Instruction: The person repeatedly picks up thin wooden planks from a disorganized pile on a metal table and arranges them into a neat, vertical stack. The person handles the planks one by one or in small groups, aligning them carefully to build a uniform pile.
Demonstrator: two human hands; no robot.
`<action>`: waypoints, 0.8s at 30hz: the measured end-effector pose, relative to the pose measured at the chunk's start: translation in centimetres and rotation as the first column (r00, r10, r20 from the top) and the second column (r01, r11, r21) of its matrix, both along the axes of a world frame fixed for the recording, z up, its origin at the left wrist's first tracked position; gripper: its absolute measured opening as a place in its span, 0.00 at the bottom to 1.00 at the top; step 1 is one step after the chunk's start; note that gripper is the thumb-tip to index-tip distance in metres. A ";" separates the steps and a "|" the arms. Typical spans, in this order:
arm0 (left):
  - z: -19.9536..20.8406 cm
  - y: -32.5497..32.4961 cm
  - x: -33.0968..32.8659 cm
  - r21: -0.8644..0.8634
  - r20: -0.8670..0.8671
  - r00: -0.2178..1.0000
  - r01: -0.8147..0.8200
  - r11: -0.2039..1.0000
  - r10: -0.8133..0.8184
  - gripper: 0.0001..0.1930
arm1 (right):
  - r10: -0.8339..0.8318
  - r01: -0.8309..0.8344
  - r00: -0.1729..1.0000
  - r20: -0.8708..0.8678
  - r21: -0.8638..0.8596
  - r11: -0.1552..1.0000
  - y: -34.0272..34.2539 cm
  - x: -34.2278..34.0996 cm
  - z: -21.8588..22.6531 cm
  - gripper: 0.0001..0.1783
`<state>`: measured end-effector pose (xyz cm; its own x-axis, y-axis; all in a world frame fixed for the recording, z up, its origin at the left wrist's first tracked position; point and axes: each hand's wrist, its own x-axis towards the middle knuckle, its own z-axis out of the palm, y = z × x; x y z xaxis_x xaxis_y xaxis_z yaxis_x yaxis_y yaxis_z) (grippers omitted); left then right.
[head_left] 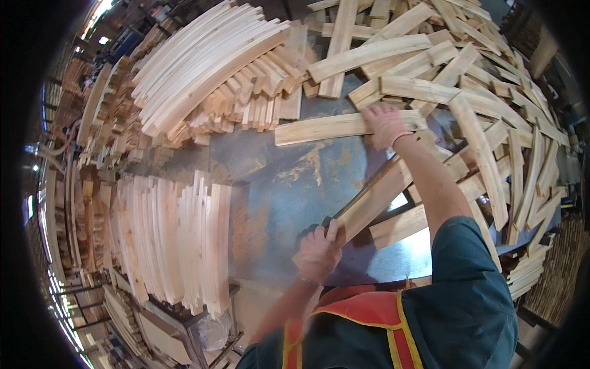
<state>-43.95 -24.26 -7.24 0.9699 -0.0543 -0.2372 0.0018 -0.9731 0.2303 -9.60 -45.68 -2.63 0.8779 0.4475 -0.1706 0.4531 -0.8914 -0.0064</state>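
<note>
My left hand [318,253] is closed round the near end of a pale wooden board [376,200], which slants away to the upper right over the metal tabletop [276,184]. Farther off, my right hand [386,125] grips another wooden board [322,127] close to its right end, fingers over its far edge. That second board lies nearly crosswise. My right palm hides part of it, and what lies under its right end is partly covered. A shorter board [399,226] rests beside the left hand's board, on its right.
A heap of loose boards [485,101] spreads over the right and far side. At the far left rises a tall stack of curved boards [203,67]. Upright boards [172,237] stand in a row to my left. Sawdust patches [249,224] dot the tabletop.
</note>
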 end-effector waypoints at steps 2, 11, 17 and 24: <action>0.7 2.5 -2.4 -0.059 0.030 0.999 -0.038 0.998 0.040 0.42 | 0.021 -0.021 1.000 -0.007 -0.017 1.000 -1.0 2.3 -1.6 0.41; 2.4 16.2 -19.4 -0.271 -0.251 0.803 -0.594 0.758 0.540 0.44 | 0.131 0.131 0.821 -0.555 0.407 0.904 -0.5 -10.4 1.2 0.53; 1.0 18.9 -29.3 -0.697 -0.590 0.659 -0.707 0.118 0.466 0.47 | 0.477 0.925 0.177 -0.861 0.311 0.218 8.7 -28.4 -3.3 0.37; 7.2 18.1 -22.7 -0.464 -0.550 0.797 -0.540 0.702 0.250 0.42 | 0.167 0.121 0.551 -0.818 0.276 0.954 20.9 -41.2 -2.4 0.37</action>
